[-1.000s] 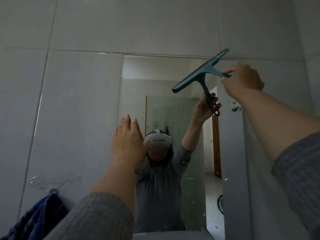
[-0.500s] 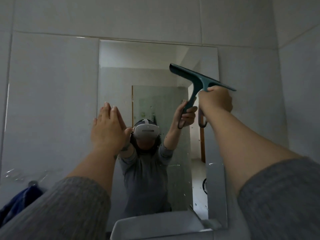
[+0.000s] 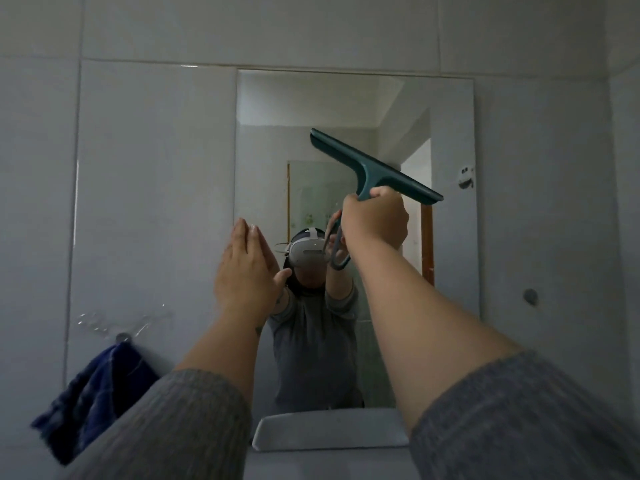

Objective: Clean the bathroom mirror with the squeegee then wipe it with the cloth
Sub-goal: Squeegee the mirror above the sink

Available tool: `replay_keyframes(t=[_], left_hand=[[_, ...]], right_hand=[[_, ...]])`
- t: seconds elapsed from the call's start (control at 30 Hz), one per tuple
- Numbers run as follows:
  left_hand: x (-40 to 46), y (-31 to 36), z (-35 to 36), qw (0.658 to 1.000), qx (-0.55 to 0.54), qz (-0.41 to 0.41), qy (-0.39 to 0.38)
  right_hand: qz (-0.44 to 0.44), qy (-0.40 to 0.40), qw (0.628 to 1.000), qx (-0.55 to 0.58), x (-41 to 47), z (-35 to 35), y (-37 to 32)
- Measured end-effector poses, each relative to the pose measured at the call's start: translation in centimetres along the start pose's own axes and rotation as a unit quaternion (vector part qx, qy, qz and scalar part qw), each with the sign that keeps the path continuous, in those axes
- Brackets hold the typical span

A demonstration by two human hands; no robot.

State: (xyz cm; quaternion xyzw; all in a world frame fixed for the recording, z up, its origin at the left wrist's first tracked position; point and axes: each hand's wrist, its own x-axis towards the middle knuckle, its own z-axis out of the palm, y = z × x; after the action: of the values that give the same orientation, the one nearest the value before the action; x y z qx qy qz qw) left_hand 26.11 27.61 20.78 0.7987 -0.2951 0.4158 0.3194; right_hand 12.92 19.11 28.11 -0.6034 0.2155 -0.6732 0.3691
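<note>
- Our right hand (image 3: 375, 221) is wrapped in a fist around the handle of the one teal plastic squeegee (image 3: 374, 168), whose T-shaped blade sits in front of the frameless rectangular wall mirror (image 3: 450, 237), over its upper right part.
- The blade's long axis runs on a slant, its high end toward the mirror's middle and its low end toward the mirror's right edge; the handle drops from the blade's centre into our fist, with its loop end showing below the hand.
- We cannot tell whether the rubber edge is touching the glass or held just off it.
- Our left hand (image 3: 247, 271) is empty, fingers straight and together, palm toward the mirror near its left edge; whether it touches the glass is unclear.
- We judge the squeegee pass to be the step in hand: the blade needs levelling and pressing flat before it is drawn down the mirror.
- The one dark blue cloth (image 3: 93, 400) hangs from a wall hook (image 3: 123, 337), left of the mirror and below its middle, nearer our left hand and untouched.
- We count one mirror, one squeegee, one cloth.
</note>
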Motion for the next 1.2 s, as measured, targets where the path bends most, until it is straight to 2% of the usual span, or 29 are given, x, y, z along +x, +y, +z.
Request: replay_keyframes(t=[0.2, 0.3, 0.37, 0.43, 0.57, 0.73, 0.9, 1.2], left_hand=[[0.0, 0.4, -0.7, 1.000, 0.000, -0.003, -0.006], [0.7, 0.7, -1.1, 1.000, -0.014, 0.004, -0.020], [-0.1, -0.8, -2.1, 1.000, -0.008, -0.010, -0.020], [-0.1, -1.0, -1.5, 1.000, -0.029, -0.003, -0.001], [0.0, -1.2, -1.7, 0.997, -0.016, 0.006, 0.078], [0.1, -1.4, -1.9, 0.998, -0.016, 0.030, 0.059], [-0.8, -0.4, -1.5, 0.999, -0.001, 0.049, 0.020], [-1.7, 0.2, -0.5, 0.998, 0.009, 0.062, -0.012]], right_hand=[[-0.024, -0.036, 0.999, -0.013, -2.3, 1.6, -1.0], [-0.075, -0.063, 0.993, -0.063, -2.9, 2.3, -1.2], [-0.113, -0.105, 0.981, -0.118, -4.9, 3.2, -1.7], [-0.144, -0.104, 0.970, -0.168, -4.8, 2.9, -1.4], [-0.170, -0.115, 0.944, -0.259, -2.8, 1.6, -1.6], [-0.207, -0.141, 0.900, -0.357, -1.2, -1.7, -2.2], [-0.209, -0.134, 0.884, -0.396, 0.1, -4.1, -1.8], [-0.161, -0.114, 0.894, -0.402, 3.3, -8.5, 0.7]])
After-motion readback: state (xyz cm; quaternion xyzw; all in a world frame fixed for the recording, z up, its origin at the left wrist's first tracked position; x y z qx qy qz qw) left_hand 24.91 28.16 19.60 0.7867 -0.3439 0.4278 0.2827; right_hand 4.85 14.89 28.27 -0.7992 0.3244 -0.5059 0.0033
